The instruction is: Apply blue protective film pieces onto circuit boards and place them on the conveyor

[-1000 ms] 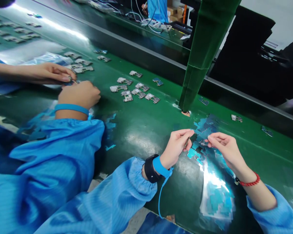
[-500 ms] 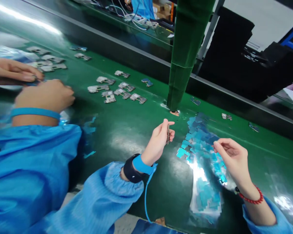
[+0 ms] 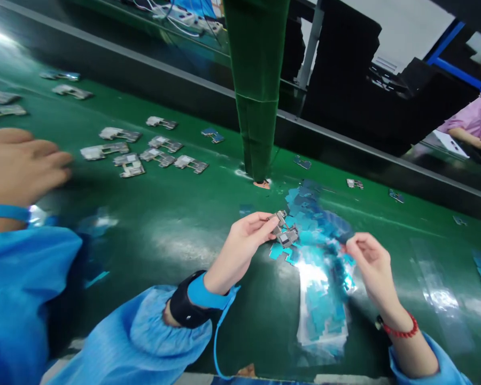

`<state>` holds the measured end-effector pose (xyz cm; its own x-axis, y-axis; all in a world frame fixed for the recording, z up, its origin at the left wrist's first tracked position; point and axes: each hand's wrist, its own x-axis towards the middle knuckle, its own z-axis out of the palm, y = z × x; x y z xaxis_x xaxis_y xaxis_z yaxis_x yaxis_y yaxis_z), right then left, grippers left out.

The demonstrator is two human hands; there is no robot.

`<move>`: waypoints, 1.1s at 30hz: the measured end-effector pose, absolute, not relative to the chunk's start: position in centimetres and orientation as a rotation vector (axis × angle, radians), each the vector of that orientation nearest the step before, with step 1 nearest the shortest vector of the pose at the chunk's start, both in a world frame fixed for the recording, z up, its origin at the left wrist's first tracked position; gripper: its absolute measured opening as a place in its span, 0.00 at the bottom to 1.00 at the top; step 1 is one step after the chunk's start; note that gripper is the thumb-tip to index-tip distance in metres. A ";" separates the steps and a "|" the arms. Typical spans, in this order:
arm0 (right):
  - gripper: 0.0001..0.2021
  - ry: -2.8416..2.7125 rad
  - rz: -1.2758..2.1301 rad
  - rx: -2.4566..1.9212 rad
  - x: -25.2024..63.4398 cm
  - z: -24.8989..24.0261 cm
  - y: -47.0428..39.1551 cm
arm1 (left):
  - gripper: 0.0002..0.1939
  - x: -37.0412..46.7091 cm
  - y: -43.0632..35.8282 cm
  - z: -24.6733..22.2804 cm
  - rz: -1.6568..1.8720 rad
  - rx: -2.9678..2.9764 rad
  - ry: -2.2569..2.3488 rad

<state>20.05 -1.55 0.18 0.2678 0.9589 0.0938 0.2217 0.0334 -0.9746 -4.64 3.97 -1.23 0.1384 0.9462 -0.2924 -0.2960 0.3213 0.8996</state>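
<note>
A small metal-and-grey circuit board (image 3: pixel 287 236) is pinched between the thumb and fingers of my left hand (image 3: pixel 248 238), its flat face turned up. My right hand (image 3: pixel 371 256) is closed in a pinch at the right side of a pile of teal film pieces (image 3: pixel 312 224); a dark, thin film piece (image 3: pixel 339 224) is between its fingertips. Below the pile lies a stack of clear sheets with teal pieces (image 3: pixel 324 315) on the green table (image 3: pixel 152 214).
Several circuit boards (image 3: pixel 156 155) lie at the back left. A green post (image 3: pixel 258 96) rises behind the pile. Another person's hand (image 3: pixel 24 166) and blue sleeve are at the far left. More boards (image 3: pixel 355 183) lie at the back right.
The view has shifted right. My left hand has turned the board from edge-on to flat and is nearer the pile. My right hand still pinches at the pile's right side.
</note>
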 end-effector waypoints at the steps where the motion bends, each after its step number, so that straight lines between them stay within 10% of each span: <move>1: 0.11 -1.153 0.791 -1.428 21.0 -0.1 -0.2 | 0.16 -4.6 3.9 -1.1 1.041 0.772 1.033; 17: 0.11 -1.321 0.336 -1.620 32.4 -5.6 20.9 | 0.18 -5.0 4.3 -0.5 0.955 0.725 1.081; 33: 0.14 -1.591 0.275 -1.472 28.4 -0.6 17.9 | 0.14 -3.8 4.3 -1.8 0.984 0.687 1.053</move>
